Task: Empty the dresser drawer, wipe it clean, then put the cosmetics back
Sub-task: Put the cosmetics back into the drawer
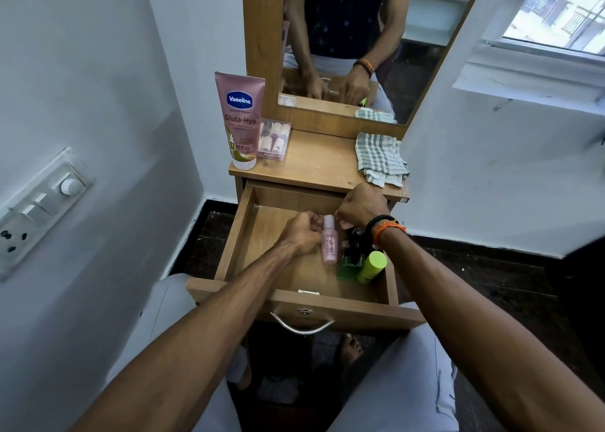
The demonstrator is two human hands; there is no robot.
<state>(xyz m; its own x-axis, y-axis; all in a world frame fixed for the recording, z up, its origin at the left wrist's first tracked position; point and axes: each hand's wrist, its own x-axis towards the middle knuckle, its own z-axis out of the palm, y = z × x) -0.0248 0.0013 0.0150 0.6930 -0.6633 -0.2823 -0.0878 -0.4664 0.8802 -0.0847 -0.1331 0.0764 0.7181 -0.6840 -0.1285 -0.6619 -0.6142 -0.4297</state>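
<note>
At the centre of the frame, inside the open drawer (pixel 248 235), our left hand (pixel 302 233) has its grip closed beside the pink bottle (pixel 329 243), steadying it upright. Our right hand (pixel 361 207) is curled over dark bottles (pixel 355 245); what it holds we cannot tell. Both keep the bottles together in the right part. The Vaseline tube (pixel 240 120) and the cloth (pixel 379 158) wait on the desk (pixel 314 166), upper centre.

A switch panel (pixel 39 202) with a round dial and sockets is mounted on the left wall. A window (pixel 556 16) is set in the far right wall, above a white ledge (pixel 523 81). Dark flooring (pixel 491 284) is seen below the walls.
</note>
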